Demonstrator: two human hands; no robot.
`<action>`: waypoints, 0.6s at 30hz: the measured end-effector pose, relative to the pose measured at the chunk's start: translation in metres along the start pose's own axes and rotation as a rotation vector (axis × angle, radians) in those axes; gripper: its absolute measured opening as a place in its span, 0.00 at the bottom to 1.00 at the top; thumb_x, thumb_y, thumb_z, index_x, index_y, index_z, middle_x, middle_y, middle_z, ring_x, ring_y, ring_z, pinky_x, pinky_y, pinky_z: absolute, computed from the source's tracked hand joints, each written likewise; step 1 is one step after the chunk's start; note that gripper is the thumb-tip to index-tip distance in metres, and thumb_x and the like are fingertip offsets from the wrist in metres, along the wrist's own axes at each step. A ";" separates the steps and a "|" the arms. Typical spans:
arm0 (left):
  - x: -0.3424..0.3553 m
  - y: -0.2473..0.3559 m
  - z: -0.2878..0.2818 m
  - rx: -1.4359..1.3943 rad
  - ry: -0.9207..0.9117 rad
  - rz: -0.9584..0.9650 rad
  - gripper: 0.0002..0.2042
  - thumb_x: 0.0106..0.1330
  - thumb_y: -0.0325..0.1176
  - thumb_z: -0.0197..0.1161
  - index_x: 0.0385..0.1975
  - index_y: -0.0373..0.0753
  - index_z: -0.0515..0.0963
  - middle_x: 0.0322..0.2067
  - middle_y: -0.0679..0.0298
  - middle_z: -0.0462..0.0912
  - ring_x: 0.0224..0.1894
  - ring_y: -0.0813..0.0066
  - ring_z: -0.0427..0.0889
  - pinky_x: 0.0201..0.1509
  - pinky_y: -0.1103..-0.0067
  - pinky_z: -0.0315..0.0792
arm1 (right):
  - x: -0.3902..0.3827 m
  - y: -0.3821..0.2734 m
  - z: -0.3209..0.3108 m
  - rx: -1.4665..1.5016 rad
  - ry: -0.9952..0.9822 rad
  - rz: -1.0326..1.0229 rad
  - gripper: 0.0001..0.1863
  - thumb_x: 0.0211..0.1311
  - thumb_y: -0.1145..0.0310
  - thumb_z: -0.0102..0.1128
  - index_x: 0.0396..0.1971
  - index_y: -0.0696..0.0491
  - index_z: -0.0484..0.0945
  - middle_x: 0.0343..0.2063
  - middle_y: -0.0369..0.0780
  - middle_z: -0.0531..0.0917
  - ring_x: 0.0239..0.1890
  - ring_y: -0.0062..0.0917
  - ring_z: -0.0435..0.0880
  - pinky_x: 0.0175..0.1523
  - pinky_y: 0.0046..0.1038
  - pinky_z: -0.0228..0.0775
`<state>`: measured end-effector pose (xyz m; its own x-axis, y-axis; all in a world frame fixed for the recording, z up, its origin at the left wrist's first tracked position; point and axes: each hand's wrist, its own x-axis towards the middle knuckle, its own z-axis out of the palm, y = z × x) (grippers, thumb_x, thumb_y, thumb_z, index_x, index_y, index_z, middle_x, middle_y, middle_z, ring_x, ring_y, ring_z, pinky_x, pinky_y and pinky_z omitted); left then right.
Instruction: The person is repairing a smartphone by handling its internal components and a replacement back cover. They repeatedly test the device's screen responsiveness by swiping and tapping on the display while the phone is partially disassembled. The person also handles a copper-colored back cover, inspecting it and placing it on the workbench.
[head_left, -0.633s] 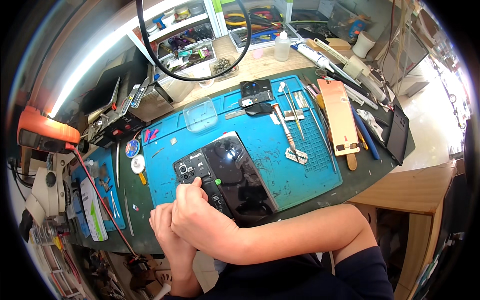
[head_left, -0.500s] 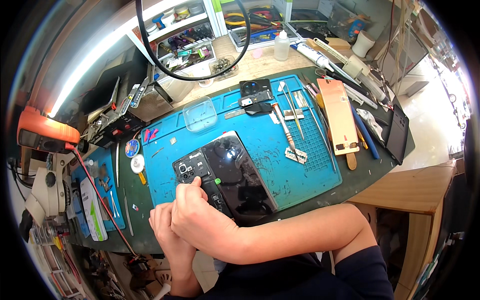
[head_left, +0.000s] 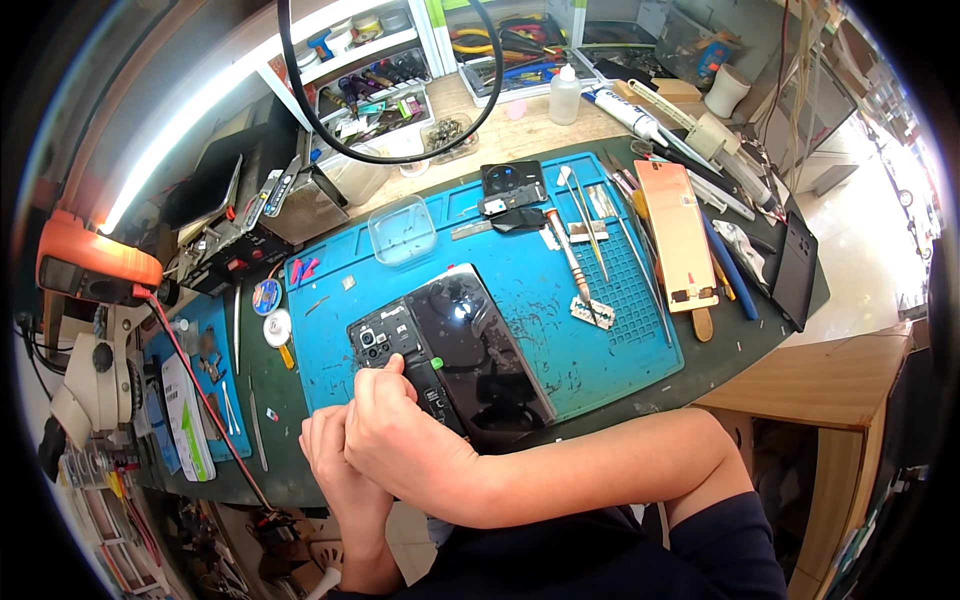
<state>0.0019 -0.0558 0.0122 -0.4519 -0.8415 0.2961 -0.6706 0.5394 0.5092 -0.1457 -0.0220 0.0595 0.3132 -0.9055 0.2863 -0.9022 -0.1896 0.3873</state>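
Observation:
An opened black phone (head_left: pixel 392 335) with its camera module and inner parts exposed lies on the blue mat (head_left: pixel 600 375), under a glossy dark panel (head_left: pixel 480 360) that extends to its right. My right hand (head_left: pixel 405 435) is curled over the phone's left part, one fingertip resting just below the cameras. My left hand (head_left: pixel 340 460) is closed beside it at the lower left, partly behind the right. Whatever the fingers of either hand grip is hidden.
Behind are a clear plastic box (head_left: pixel 400 230), small phone parts (head_left: pixel 510 185), tweezers (head_left: pixel 590 230) and a razor blade (head_left: pixel 592 313). An orange panel (head_left: pixel 672 225) and several tools lie at right. An orange multimeter (head_left: pixel 95 258) with a red lead stands at left.

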 end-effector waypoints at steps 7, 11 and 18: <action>0.000 0.004 0.004 -0.001 0.045 -0.006 0.14 0.57 0.27 0.75 0.42 0.36 0.82 0.38 0.62 0.81 0.45 0.59 0.77 0.55 0.66 0.67 | -0.002 -0.002 0.001 -0.009 0.000 0.017 0.05 0.55 0.75 0.67 0.22 0.57 0.83 0.19 0.34 0.73 0.29 0.26 0.69 0.34 0.28 0.58; -0.003 0.001 0.003 -0.036 0.076 -0.022 0.13 0.59 0.26 0.74 0.42 0.35 0.81 0.39 0.60 0.81 0.43 0.59 0.77 0.51 0.68 0.70 | -0.005 0.002 0.003 0.099 0.015 0.004 0.05 0.54 0.73 0.67 0.21 0.54 0.81 0.19 0.34 0.74 0.30 0.26 0.73 0.36 0.27 0.65; -0.005 0.002 -0.003 -0.219 0.134 -0.084 0.04 0.76 0.22 0.60 0.43 0.33 0.82 0.38 0.59 0.81 0.43 0.65 0.78 0.46 0.73 0.72 | -0.024 0.104 -0.024 0.702 0.108 0.224 0.05 0.53 0.74 0.65 0.30 0.56 0.83 0.24 0.42 0.83 0.33 0.36 0.86 0.38 0.37 0.79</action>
<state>0.0042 -0.0508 0.0143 -0.3081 -0.8875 0.3425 -0.5530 0.4601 0.6947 -0.2401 -0.0107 0.1141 0.0946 -0.9153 0.3914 -0.9138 -0.2358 -0.3307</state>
